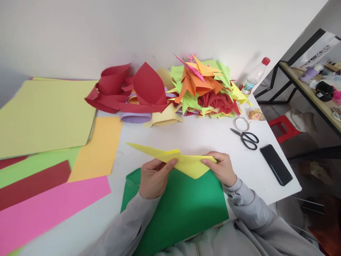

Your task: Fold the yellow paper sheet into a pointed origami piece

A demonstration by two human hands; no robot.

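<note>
A folded piece of yellow paper (193, 167) is held between both hands, above a green sheet (186, 206) at the table's front edge. My left hand (154, 177) pinches its middle, thumb on top and fingers hidden underneath. A long pointed end of the paper sticks out past that hand to the upper left. At the paper's right end, my right hand (221, 167) grips it with the thumb on the near face. Beyond the right hand lie black-handled scissors (245, 138) and a dark phone (276, 164).
Colored sheets, including a pale yellow stack (50, 113) and a pink sheet (58, 202), cover the left side. By the wall are red paper shapes (149, 85) and a heap of folded paper (205, 85). A tape roll (241, 124) and bottle (254, 76) stand right.
</note>
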